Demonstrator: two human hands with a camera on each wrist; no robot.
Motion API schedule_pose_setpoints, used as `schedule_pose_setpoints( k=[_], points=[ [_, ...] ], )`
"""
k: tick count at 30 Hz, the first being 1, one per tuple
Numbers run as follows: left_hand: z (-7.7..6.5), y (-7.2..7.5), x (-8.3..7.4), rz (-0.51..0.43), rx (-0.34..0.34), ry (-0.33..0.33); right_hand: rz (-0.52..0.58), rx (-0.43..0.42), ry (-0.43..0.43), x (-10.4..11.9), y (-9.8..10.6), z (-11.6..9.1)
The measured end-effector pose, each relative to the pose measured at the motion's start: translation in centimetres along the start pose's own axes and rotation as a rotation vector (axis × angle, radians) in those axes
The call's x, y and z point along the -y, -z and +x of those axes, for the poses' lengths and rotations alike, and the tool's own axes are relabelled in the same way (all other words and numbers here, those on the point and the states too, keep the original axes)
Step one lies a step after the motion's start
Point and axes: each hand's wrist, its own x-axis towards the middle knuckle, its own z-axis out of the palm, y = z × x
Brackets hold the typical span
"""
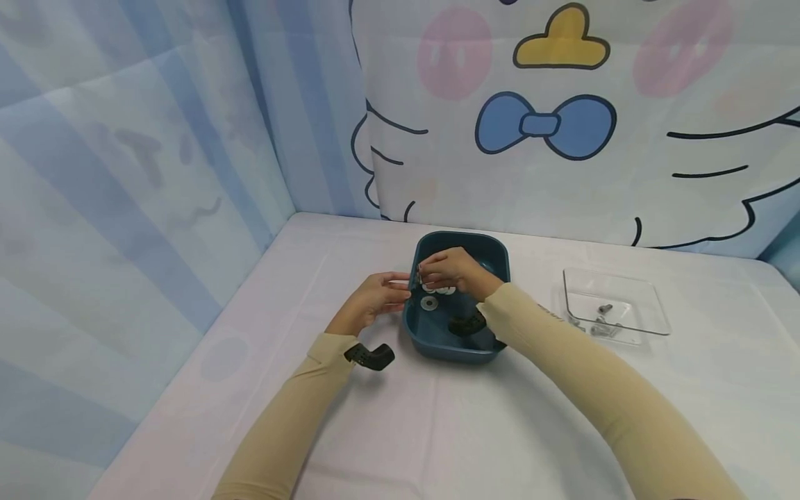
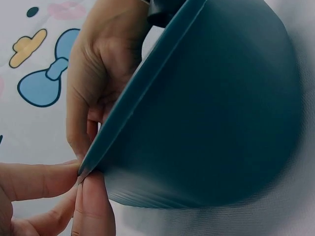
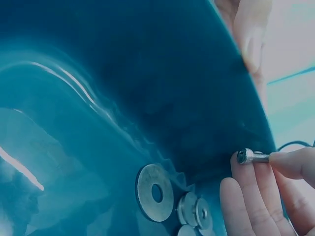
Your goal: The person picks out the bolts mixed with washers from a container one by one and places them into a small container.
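Observation:
A dark teal basin point(image 1: 450, 355) stands on the table. My left hand point(image 1: 375, 298) is at its left side. In the left wrist view the thumb and fingers point(image 2: 93, 206) pinch the basin's rim point(image 2: 133, 103). My right hand point(image 1: 456, 267) reaches inside the basin near the left wall. Between thumb and fingers it holds a small metal socket-head screw point(image 3: 251, 156), its head pointing away from the thumb. Below the screw, on the basin's floor, lie a large flat washer point(image 3: 155, 192) and several smaller washers point(image 3: 188, 209).
To the right of the basin a clear plastic box point(image 1: 656, 316) holds several metal screws point(image 1: 605, 308). A white cloth covers the table point(image 1: 387, 417). A printed curtain point(image 1: 406, 173) hangs behind it, and more curtain hangs on the left.

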Motion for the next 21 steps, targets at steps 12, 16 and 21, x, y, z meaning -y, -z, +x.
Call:
schedule_pose_setpoints(
  k=[12,16,21],
  points=[
    [0.2,0.0,0.1,0.001,0.003,0.000,-0.061,0.056,0.094,0.9,1.1,-2.3],
    [0.2,0.0,0.2,0.000,-0.002,-0.012,-0.086,0.059,0.126,1.0,1.8,-3.2],
    [0.2,-0.1,0.2,-0.001,-0.017,-0.006,-0.118,0.084,0.170,1.1,3.1,-4.3]
  ],
)
